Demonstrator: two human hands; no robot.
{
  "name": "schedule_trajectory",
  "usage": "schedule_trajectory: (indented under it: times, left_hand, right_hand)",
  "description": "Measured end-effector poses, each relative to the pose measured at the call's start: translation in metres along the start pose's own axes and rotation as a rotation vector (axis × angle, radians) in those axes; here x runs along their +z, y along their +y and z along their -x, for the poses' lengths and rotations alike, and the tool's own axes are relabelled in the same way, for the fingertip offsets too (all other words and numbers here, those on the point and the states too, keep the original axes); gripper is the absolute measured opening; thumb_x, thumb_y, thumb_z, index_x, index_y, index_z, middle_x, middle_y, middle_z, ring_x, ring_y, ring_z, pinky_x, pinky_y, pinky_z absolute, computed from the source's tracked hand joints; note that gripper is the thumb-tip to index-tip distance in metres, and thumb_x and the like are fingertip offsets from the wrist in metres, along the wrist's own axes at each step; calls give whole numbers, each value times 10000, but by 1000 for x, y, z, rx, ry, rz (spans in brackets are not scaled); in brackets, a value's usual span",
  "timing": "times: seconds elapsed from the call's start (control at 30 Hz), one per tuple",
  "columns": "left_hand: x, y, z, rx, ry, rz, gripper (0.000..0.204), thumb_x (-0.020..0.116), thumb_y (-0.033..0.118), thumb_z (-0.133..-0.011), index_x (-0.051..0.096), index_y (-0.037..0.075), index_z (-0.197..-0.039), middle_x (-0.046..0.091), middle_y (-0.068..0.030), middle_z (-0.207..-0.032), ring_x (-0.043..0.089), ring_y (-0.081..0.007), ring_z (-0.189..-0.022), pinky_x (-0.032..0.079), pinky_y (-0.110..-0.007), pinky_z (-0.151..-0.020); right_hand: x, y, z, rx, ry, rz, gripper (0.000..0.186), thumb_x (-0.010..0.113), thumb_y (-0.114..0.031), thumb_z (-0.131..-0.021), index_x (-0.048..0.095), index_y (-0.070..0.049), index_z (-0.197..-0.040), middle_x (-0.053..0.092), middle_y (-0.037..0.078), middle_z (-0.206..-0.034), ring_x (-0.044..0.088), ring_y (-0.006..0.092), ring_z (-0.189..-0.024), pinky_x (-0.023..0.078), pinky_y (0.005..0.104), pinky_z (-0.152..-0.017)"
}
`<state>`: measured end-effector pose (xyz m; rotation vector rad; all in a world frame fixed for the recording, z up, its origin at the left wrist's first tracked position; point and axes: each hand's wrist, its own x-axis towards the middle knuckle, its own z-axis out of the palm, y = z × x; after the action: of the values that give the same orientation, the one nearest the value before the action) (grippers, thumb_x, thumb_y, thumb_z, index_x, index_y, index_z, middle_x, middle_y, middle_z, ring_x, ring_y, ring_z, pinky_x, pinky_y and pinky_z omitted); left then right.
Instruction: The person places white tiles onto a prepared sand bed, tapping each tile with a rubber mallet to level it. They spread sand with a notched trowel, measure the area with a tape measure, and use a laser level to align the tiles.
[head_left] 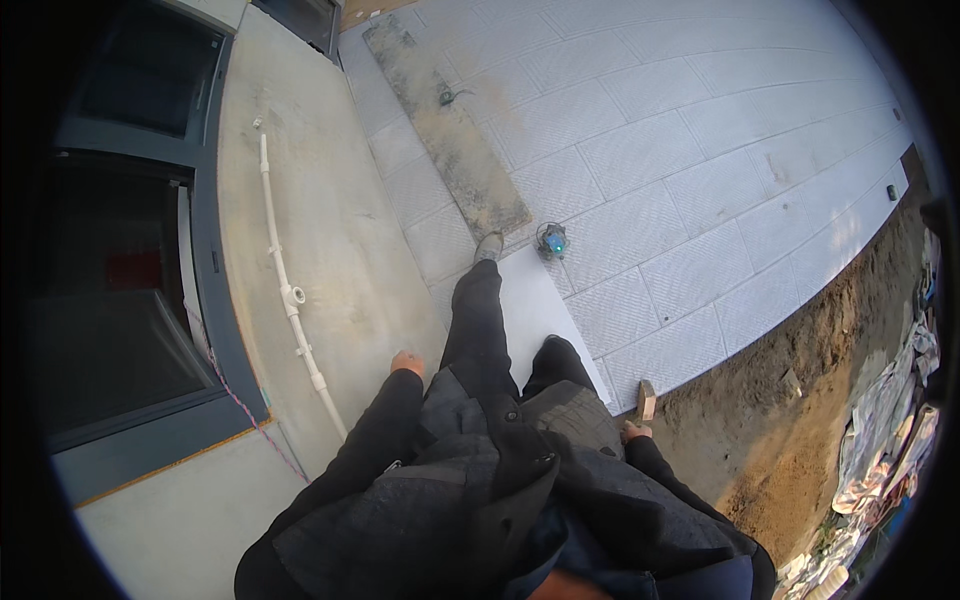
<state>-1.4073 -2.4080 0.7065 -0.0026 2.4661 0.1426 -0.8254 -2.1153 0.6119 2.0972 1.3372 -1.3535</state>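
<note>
My left hand [407, 362] hangs beside my left thigh with its fingers curled in, and nothing shows in it. It is nearest to the pale wall with the white pipe [290, 295]. Low at my right side is my right hand [635, 431], its fingers bent and partly hidden. A small tan block [647, 401] appears just beyond those fingers; whether they grip it or it lies behind them, I cannot tell. One shoe [489, 247] is stretched forward at the near end of a dusty board [470, 170]. Between my legs shows a smooth white panel [535, 300].
Ahead on the grey textured paving [650, 150] stands a blue device [552, 240] with a green light. A dark cable-like piece [448, 97] lies on the board. Dark-framed windows [120, 270] line the left. Bare soil [790, 400] and heaped debris [890, 440] border the right edge.
</note>
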Motion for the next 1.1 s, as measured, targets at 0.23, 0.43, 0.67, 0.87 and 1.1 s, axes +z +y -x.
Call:
schedule_trajectory:
  times: [0.23, 0.43, 0.67, 0.87, 1.1]
  left_hand:
    - [-53, 46, -167, 611, -423, -809, 398, 631, 341, -901, 765, 0, -1058, 737, -280, -1145, 706, -426, -1118, 546, -518, -979]
    - [-144, 208, -324, 517, -107, -469, 387, 614, 297, -876, 750, -49, -984, 749, -267, -873, 745, -365, -819, 579, -477, -815]
    - [-167, 369, -431, 376, -550, -378, 334, 601, 185, -941, 638, -36, -1188, 695, -152, -922, 718, -248, -745, 535, -375, -526]
    - [-83, 498, -501, 736, -544, -269, 386, 626, 228, -975, 620, -31, -1261, 693, -93, -896, 688, -171, -758, 512, -321, -552]
    - [80, 665, -489, 1404, -614, -582, 392, 598, 192, -1033, 622, -80, -1315, 709, -238, -1221, 696, -299, -1126, 536, -400, -967]
  right_hand:
    - [74, -48, -27, 371, 63, -790, 218, 647, -131, -987, 614, 85, -992, 663, 208, -732, 654, 341, -522, 535, 470, -430]
    - [162, -136, 134, 615, 183, -449, 309, 700, -214, -998, 679, 80, -1090, 738, 238, -824, 708, 365, -592, 548, 510, -513]
    - [218, -216, 268, 971, 309, -735, 324, 668, -197, -926, 721, 109, -835, 758, 180, -745, 772, 273, -615, 640, 370, -633]
    - [213, -214, 113, 824, 762, -801, 319, 663, -243, -931, 740, 63, -977, 758, 210, -800, 780, 291, -710, 620, 396, -713]
    - [231, -320, -104, 196, 728, -872, 338, 665, -335, -950, 732, -8, -1007, 772, 198, -951, 736, 387, -916, 565, 470, -852]
